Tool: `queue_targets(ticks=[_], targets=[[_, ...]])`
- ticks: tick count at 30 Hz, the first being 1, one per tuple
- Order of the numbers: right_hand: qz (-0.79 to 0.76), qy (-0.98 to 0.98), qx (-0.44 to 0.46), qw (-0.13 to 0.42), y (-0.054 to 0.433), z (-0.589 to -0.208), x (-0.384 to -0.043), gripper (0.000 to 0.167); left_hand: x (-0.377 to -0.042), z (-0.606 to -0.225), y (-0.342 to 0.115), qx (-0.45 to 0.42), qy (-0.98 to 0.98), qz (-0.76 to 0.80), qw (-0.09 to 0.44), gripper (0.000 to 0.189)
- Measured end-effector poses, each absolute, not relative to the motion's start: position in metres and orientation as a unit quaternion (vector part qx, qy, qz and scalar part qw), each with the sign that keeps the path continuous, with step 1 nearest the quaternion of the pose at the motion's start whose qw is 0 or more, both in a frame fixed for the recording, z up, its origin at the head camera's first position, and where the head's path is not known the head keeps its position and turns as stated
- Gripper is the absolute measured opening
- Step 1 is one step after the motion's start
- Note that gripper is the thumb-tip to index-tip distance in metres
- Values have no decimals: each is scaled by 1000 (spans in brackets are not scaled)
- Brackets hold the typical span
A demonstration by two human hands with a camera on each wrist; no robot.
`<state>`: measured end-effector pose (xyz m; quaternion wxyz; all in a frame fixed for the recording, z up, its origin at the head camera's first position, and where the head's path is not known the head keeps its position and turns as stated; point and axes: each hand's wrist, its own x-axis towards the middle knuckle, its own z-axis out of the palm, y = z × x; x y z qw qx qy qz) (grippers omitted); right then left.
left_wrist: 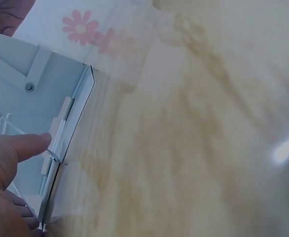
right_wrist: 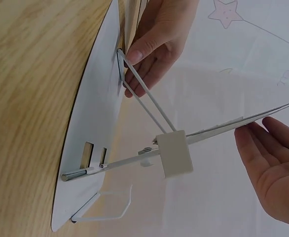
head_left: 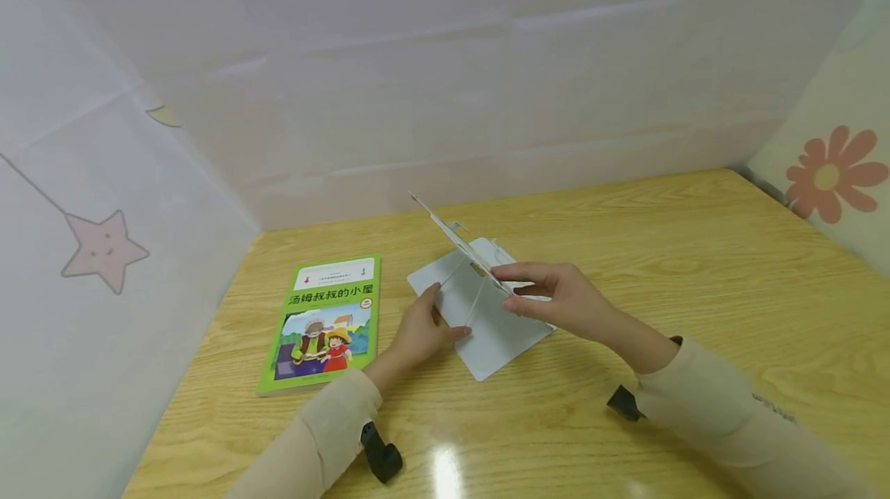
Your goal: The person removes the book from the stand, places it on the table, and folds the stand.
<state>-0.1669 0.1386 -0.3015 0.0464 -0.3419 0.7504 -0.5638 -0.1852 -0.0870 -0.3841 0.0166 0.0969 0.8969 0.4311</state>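
A white metal book stand (head_left: 497,329) stands on the table with its flat base down and its upper plate (head_left: 455,240) tilted up. A thin wire support (right_wrist: 147,91) runs between base and plate. My left hand (head_left: 424,329) grips the near left edge of the base, thumb and fingers at the lower ends of the wire support. With thumb and fingers, my right hand (head_left: 556,298) pinches the edge of the raised plate. In the right wrist view a small pale block (right_wrist: 175,153) shows by the plate, and a wire clip (right_wrist: 117,217) sticks out from the base.
Left of the stand lies a green picture book (head_left: 327,321), cover up. The wooden table (head_left: 695,267) meets a pale cloth wall (head_left: 445,97) at the back, with more printed cloth at both sides.
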Motion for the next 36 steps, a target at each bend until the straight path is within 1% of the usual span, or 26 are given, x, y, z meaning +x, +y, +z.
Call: queue_targets(ticks=[5,10,15,29,36], targets=[[-579,745,-327,41,138,-305,-165,35,-183,-385,-86,119,899,422,-4,81],[-567,747,-345,-11,135,-309,-165,31,-181,-384,-87,121,904,409,-17,79],[-559,747,-356,-44,134,-312,-163,29,-180,-385,-86,124,904,408,-22,78],[-543,748,-376,-70,133,-314,-161,29,-181,-391,-87,128,905,403,-43,77],[-536,751,-377,-87,132,-314,-159,28,-182,-393,-88,125,905,404,-41,78]])
